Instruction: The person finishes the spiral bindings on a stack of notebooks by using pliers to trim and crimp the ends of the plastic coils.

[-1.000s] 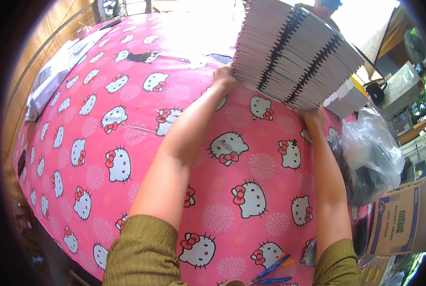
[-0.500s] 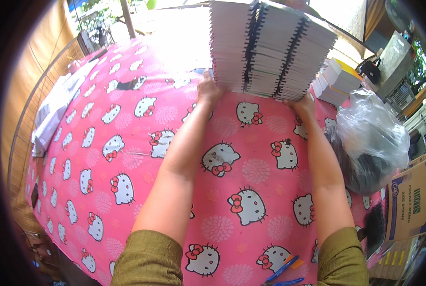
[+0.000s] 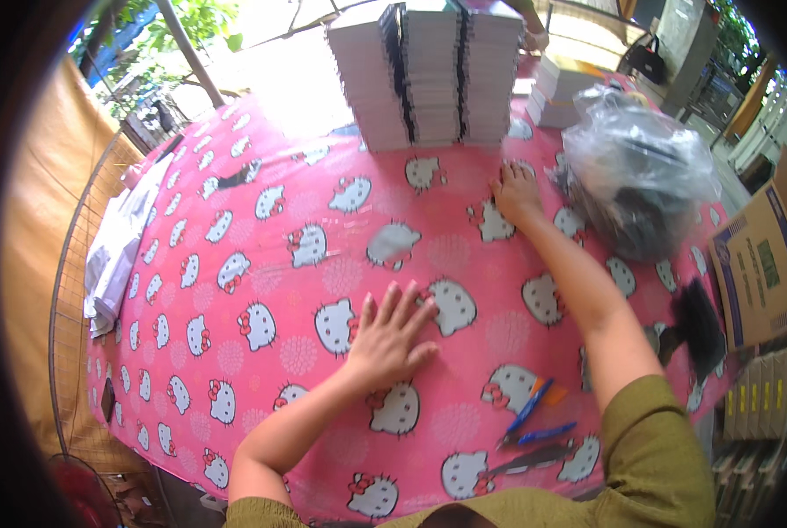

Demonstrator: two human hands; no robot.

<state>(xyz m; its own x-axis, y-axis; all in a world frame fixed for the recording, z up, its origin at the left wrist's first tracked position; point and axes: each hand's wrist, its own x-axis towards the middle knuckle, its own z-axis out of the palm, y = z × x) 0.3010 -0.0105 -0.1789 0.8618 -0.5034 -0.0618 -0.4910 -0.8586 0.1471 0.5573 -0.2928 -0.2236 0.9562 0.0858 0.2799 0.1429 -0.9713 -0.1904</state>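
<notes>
My left hand (image 3: 388,341) lies palm down on the pink patterned tablecloth (image 3: 261,370), fingers spread, holding nothing. Farther out to the right is my right hand (image 3: 517,194), also empty, its fingers stretched out on the cloth. Just beyond its fingertips stands a tall block of spiral-bound notebooks (image 3: 433,84) in side-by-side piles, with dark coil bindings showing between the white page edges. The right hand is apart from the notebooks.
Right of the piles are stacked white pads (image 3: 559,95) and a clear plastic bag (image 3: 644,176) with dark contents. A black brush (image 3: 698,330), a cardboard box (image 3: 761,260) and slim blue tools (image 3: 530,412) lie nearer. Another person's hand (image 3: 535,40) shows behind the notebooks.
Both hands have let go of the notebooks, which now stand on the table. My left hand has drawn back toward me; my right hand has come back a little.
</notes>
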